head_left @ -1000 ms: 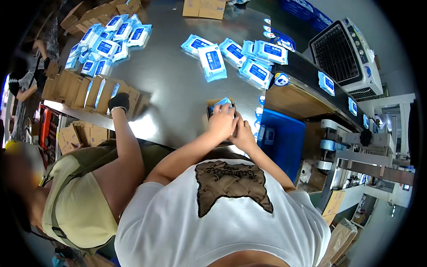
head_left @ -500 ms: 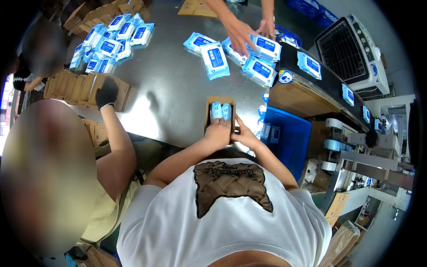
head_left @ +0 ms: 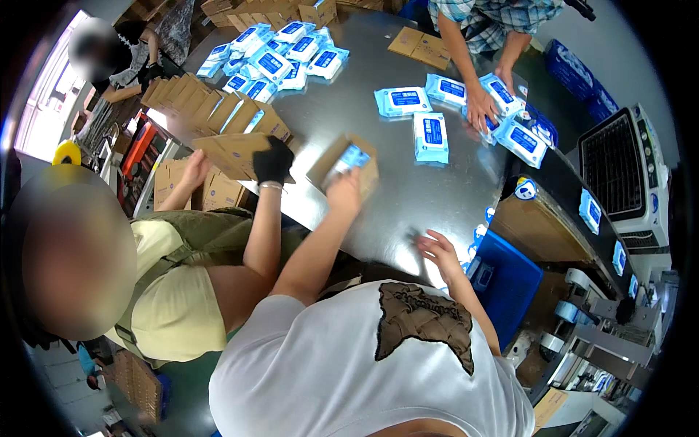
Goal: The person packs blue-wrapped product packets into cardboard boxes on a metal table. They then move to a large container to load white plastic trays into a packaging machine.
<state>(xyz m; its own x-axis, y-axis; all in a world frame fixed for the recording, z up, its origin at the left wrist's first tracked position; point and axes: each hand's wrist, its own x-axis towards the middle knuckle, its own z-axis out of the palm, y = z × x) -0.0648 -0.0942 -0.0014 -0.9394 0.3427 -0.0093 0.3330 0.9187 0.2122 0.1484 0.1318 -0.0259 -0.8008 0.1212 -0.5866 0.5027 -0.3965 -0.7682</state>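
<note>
My left hand (head_left: 345, 191) grips the near side of a small brown cardboard box (head_left: 370, 172), blurred by motion. Light-blue packs of wipes (head_left: 353, 158) show inside it; how the fingers sit at its edge is partly hidden. Above the front edge of the metal table (head_left: 393, 211), my right hand (head_left: 440, 253) is empty, its fingers apart. Farther out, loose wipes packs (head_left: 431, 137) lie on the table. A person across the table has both hands (head_left: 480, 108) on several packs (head_left: 501, 95).
On my left, a co-worker's black-gloved hand (head_left: 274, 160) holds a flat carton (head_left: 231, 154) beside a row of open boxes (head_left: 191, 102). A pile of packs (head_left: 273, 65) lies at the back left. To my right are a blue bin (head_left: 518, 273) and a conveyor belt (head_left: 564, 186) carrying packs.
My left hand has carried the box leftward toward the row of boxes. My right hand has let go of it. The view has turned left, and the co-worker's gloved hand now holds a carton.
</note>
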